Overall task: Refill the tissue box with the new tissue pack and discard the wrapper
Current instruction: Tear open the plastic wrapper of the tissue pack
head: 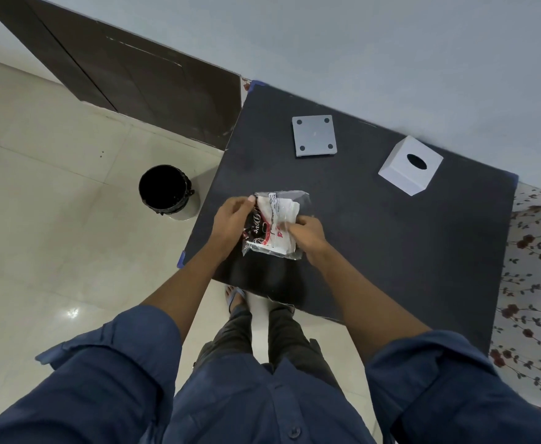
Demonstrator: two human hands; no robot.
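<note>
Tissue pack (pixel 274 227) in clear printed wrapper is sitting between both hands, above the near-left part of the dark table (pixel 391 245). Left hand (pixel 230 221) is pinching the wrapper's left edge, fingers closed on the plastic. Right hand (pixel 307 233) is gripping the pack's right side, fingers curled shut around it. Whether the pack is touching the table: cannot tell. White tissue box (pixel 410 165), oval slot up, is standing at 2 o'clock from the pack, well apart. Its grey square base plate (pixel 314 136), four dark dots at its corners, is lying at 12 o'clock. Black-lined bin (pixel 166 190) is standing on the tiled floor (pixel 54 187) at 9 o'clock, beside the table.
</note>
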